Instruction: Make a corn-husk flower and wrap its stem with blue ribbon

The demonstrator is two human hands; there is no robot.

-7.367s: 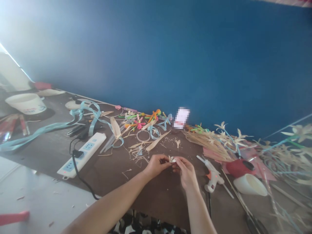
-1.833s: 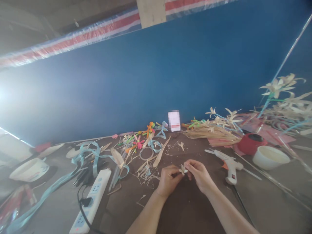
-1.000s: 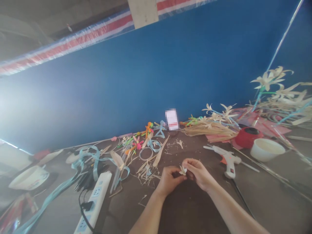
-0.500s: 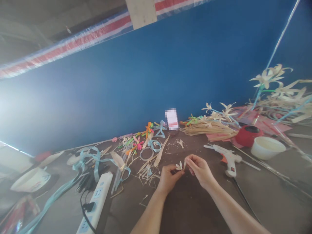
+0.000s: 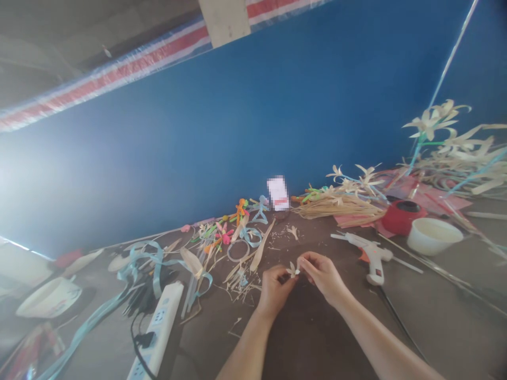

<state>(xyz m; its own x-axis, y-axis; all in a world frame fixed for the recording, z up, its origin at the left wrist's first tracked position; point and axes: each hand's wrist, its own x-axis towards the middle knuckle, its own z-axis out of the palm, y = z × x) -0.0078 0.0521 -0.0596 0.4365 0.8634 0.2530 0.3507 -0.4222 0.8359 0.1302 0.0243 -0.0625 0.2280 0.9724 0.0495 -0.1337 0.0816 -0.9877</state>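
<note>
Pinched in my left hand [image 5: 274, 287] is a small pale flower [image 5: 292, 270] with narrow, pointed petals, held low over the dark table. The fingertips of my right hand [image 5: 321, 272] are closed right beside the flower and seem to touch one of its petals. Whether they hold a separate petal is too small to make out. A white hot glue gun [image 5: 372, 256] with an orange trigger lies to the right of my right hand. Beyond the hands, a loose pale flower piece [image 5: 293, 232] rests among tiny scraps.
On the left are a white power strip [image 5: 160, 327], blue ribbon [image 5: 93, 322] and a white bowl [image 5: 49, 298]. Coloured craft figures [image 5: 225, 234] lie by the blue wall [image 5: 222, 132]. A cream tub [image 5: 433, 237], a red container [image 5: 403, 217] and finished pale flowers [image 5: 430, 124] stand right.
The right fingertips have come in against the flower; the thin petal seen between them before no longer stands out. The flower has turned slightly in the left hand.
</note>
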